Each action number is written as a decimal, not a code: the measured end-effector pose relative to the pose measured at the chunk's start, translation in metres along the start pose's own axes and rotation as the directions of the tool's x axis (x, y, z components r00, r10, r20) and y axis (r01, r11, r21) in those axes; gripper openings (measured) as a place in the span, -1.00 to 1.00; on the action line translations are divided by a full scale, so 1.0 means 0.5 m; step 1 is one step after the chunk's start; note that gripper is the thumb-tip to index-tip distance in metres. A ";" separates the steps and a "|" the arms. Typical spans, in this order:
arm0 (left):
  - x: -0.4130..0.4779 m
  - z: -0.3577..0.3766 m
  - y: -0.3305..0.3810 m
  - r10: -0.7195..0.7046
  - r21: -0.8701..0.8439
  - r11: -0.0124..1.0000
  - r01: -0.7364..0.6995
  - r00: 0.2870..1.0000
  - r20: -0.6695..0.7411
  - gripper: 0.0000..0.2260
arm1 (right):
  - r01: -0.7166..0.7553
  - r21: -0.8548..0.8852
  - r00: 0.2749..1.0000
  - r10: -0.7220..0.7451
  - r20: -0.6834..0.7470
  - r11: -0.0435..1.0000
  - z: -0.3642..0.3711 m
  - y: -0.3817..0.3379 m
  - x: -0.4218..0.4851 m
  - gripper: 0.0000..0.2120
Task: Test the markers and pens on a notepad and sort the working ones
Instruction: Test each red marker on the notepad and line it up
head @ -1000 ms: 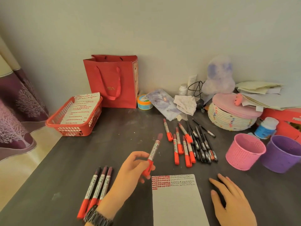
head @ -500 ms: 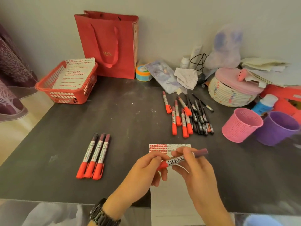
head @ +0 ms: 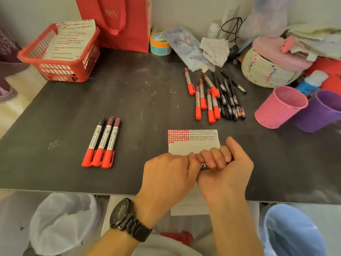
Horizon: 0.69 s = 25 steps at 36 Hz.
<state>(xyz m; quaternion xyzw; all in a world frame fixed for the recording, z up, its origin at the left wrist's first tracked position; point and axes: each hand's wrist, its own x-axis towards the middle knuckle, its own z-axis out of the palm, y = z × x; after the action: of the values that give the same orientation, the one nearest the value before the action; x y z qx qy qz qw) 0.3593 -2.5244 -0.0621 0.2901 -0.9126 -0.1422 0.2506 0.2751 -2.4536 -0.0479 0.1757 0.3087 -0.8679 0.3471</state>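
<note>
Both hands are balled up on one marker (head: 203, 166) right at the near edge of the dark table (head: 140, 100), hovering over the lower part of the notepad (head: 193, 145). The left hand (head: 166, 174) has its fingers curled tight round one end and the right hand (head: 225, 169) is wrapped round the other, knuckles touching. The marker's long axis runs pretty much 9 to 3 o'clock, lying flat across. Honestly only a sliver of white label with black lettering peeks out between the two fists, so I can't tell which end is the cap or which way the tip points. The notepad's top strip has red blotches and some tiny scribbles, and its near end hangs off the table, hidden under the wrists. Out at 9 o'clock from the hands, three red markers (head: 101, 143) lie side by side, touching, caps toward 6. Up at 12 to 1 o'clock there's the untidy pile of markers and pens (head: 212, 97), and the black pens are too small to count. A pink cup (head: 280, 107) and a purple cup (head: 317, 111) sit at 2 o'clock, the purple one cut off by the frame edge.
</note>
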 end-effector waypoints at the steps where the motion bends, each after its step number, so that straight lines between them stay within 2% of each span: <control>1: -0.007 0.001 -0.001 0.016 0.010 1.000 -0.016 1.000 -0.006 -0.58 | -0.023 -0.013 1.000 0.022 -0.010 1.000 -0.003 -0.002 0.002 -0.52; 4: -0.025 0.002 -0.005 0.029 0.014 1.000 -0.028 0.999 -0.041 -0.58 | -0.077 -0.030 0.997 0.078 0.022 0.997 -0.006 -0.009 0.006 -0.51; 7: -0.027 -0.003 -0.001 -0.027 -0.045 0.999 0.029 0.999 0.030 -0.58 | -0.090 -0.092 0.986 0.102 0.134 0.992 -0.001 -0.004 0.010 -0.53; 9: -0.027 -0.008 -0.004 -0.137 -0.080 0.985 0.155 0.973 0.187 -0.57 | -0.073 -0.105 0.977 0.092 0.190 0.992 -0.003 -0.019 0.015 -0.53; 11: -0.019 -0.005 -0.035 -0.257 -0.171 0.926 0.336 0.895 0.365 -0.58 | -0.014 -0.060 0.968 0.029 0.249 0.998 -0.008 -0.067 0.031 -0.53; 13: -0.014 -0.015 -0.083 -0.362 -0.253 0.846 0.470 0.853 0.375 -0.59 | 0.066 -0.002 0.948 -0.062 0.314 0.998 -0.014 -0.136 0.053 -0.52; 15: -0.005 -0.029 -0.125 -0.425 -0.347 0.784 0.515 0.852 0.306 -0.54 | 0.108 0.023 0.929 -0.109 0.354 0.994 -0.014 -0.182 0.078 -0.52; 18: 0.015 -0.027 -0.143 -0.356 -0.520 0.735 0.436 0.900 0.252 -0.45 | 0.088 -0.017 0.941 -0.078 0.328 0.996 -0.005 -0.178 0.107 -0.59; 20: 0.034 -0.012 -0.143 -0.241 -0.528 0.786 0.321 0.946 0.216 -0.45 | 0.071 -0.152 0.961 -0.027 0.276 0.986 0.003 -0.156 0.119 -0.59; 23: 0.059 0.018 -0.144 -0.151 -0.473 0.845 0.248 0.960 0.234 -0.67 | 0.064 -0.445 0.980 0.028 0.197 0.893 0.006 -0.124 0.126 -0.40; 25: 0.068 0.036 -0.151 -0.071 -0.434 0.885 0.171 0.969 0.238 -0.80 | 0.059 -0.541 0.978 0.060 0.201 0.839 0.007 -0.107 0.128 -0.31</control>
<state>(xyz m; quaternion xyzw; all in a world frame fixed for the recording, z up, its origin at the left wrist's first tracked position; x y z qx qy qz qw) 0.3602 -2.6022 -0.0950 0.2636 -0.8563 -0.3960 0.2012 0.1922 -2.4571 -0.0561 -0.0225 0.5042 -0.7579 0.4134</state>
